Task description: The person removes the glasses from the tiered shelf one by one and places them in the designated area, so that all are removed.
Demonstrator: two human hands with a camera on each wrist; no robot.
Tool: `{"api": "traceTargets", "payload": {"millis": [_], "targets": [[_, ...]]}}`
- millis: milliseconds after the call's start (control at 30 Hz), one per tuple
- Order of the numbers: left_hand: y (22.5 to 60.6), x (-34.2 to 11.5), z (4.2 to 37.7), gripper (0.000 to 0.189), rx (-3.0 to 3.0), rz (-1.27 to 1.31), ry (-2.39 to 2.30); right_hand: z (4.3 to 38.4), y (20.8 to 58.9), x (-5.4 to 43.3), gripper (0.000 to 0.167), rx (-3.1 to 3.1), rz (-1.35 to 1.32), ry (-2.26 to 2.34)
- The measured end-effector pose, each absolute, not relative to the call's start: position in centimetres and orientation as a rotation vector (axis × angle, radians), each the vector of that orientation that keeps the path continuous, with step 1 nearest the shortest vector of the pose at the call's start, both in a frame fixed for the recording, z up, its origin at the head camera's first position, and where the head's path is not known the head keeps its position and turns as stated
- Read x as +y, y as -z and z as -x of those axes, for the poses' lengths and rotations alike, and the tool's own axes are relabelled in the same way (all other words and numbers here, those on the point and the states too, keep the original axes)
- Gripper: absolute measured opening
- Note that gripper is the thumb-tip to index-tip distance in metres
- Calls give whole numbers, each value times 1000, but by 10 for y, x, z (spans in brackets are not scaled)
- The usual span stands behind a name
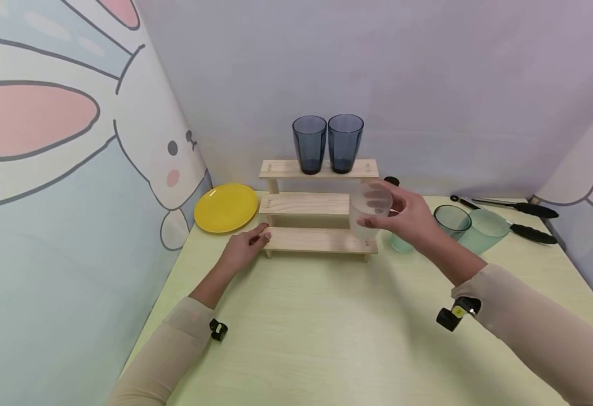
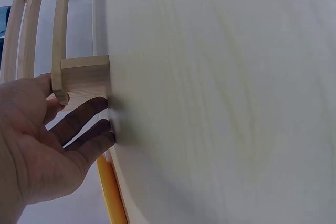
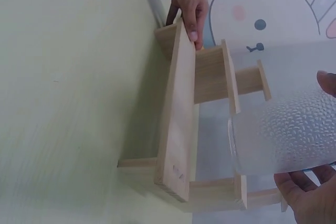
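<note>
A three-tier wooden shelf rack (image 1: pixel 312 239) stands on the table, with two dark blue glasses (image 1: pixel 309 144) side by side on its top tier. My left hand (image 1: pixel 243 249) grips the left end of the lowest tier; in the left wrist view its thumb and index finger are at the board's end, the other fingers below it. A clear tumbler (image 1: pixel 361 217) with a pebbled surface (image 3: pixel 299 127) is in my right hand (image 1: pixel 414 219), thumb and fingers around its side. It is held upright in front of the rack's right end, hiding part of the tiers.
A yellow plate (image 1: pixel 226 208) lies left of the rack. To the right are a dark green glass (image 1: pixel 452 219), a pale green cup (image 1: pixel 486 228) and several black-handled utensils (image 1: pixel 534 233). Another greenish item (image 1: pixel 402 244) is partly behind my right hand. Walls close off the back and sides.
</note>
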State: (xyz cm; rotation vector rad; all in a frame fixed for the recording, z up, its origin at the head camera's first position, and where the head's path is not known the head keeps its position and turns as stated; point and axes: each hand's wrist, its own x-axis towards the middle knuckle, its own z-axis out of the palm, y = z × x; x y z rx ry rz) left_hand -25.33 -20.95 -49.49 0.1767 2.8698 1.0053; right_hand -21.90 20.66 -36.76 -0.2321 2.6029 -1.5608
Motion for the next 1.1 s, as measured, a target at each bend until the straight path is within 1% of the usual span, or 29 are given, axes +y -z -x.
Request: {"api": "traceTargets", "payload": {"millis": [333, 400, 500, 833, 1100], "targets": [[497, -210, 255, 61, 2885, -200, -1000, 205, 382, 225, 90, 2673, 199, 1465], [497, -211, 256, 60, 2890, -206, -1000, 201, 385, 229, 91, 2682, 187, 1431], [498, -211, 256, 60, 2894, -210, -995, 194, 390, 234, 97, 2712, 180, 1379], [496, -209, 254, 60, 2884, -200, -995, 172, 415, 249, 87, 2753, 243, 1422], [495, -209, 253, 60, 2879, -193, -1015, 157, 435, 261, 78, 2786, 236, 1451]]}}
